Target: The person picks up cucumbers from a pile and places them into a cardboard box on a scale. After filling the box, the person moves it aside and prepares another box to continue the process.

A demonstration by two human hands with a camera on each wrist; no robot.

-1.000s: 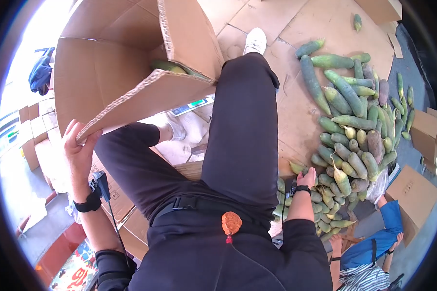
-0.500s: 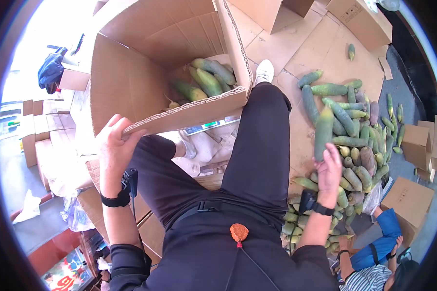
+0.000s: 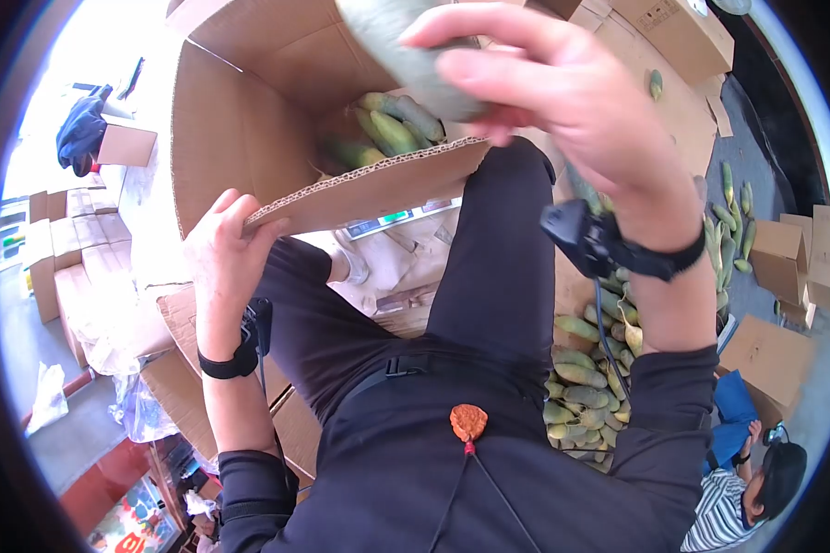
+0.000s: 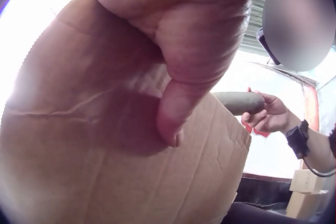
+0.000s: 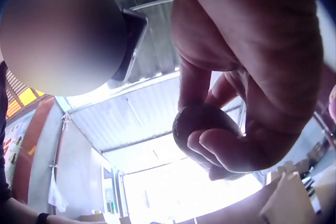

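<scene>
My left hand (image 3: 223, 241) pinches the near edge of an open cardboard box (image 3: 240, 138), the thumb lying against the outer wall in the left wrist view. Several green radishes (image 3: 395, 135) lie in the bottom of this box. Over the box's right side, my right hand (image 3: 572, 97) holds a large green radish (image 3: 398, 57) by one end, fingers and thumb around it. The same radish (image 4: 239, 102) shows beyond the box edge in the left wrist view. Its rounded end (image 5: 197, 124) faces the camera in the right wrist view.
A pile of green radishes (image 3: 581, 396) lies on the floor to my right, partly behind my right arm. Under the box is a scale with a lit display (image 3: 395, 218). More cardboard boxes (image 3: 770, 253) stand at the right. Another person (image 3: 733, 498) sits at lower right.
My right hand took a green radish from the floor pile, lifted it and carried it forward and left over the box. My left hand keeps hold of the box edge; the box tilted toward me, then stayed.
</scene>
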